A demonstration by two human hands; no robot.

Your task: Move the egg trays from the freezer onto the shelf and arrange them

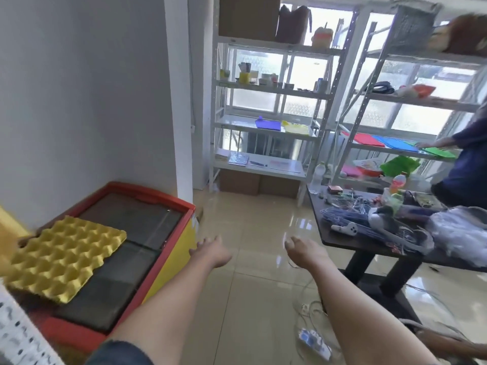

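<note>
Yellow egg tray lies flat on the dark glass lid of the chest freezer, left half of the lid, cups up, its near corner hanging close to the freezer's red rim. Freezer sits against the grey wall, red frame on top, yellow side panel facing the floor.

Both arms stretch forward over the tiled floor, holding nothing. Left hand: grip slack, fingers loosely extended, just beside the freezer's right end but not touching the tray. Right hand: fingers loosely curled downward, grip empty, hanging near the edge of the dark counter.

The counter carries a tangle of blue cable, a white game controller, a clear plastic bag and an orange drink bottle. A white power strip with cords lies on the floor below the right arm.

At the back, a white metal shelf stands before the window with a purple tray and a yellow tray on its middle level. A second shelf to the right holds red, blue and green flat trays; another person stands there with a hand on the green one.
</note>
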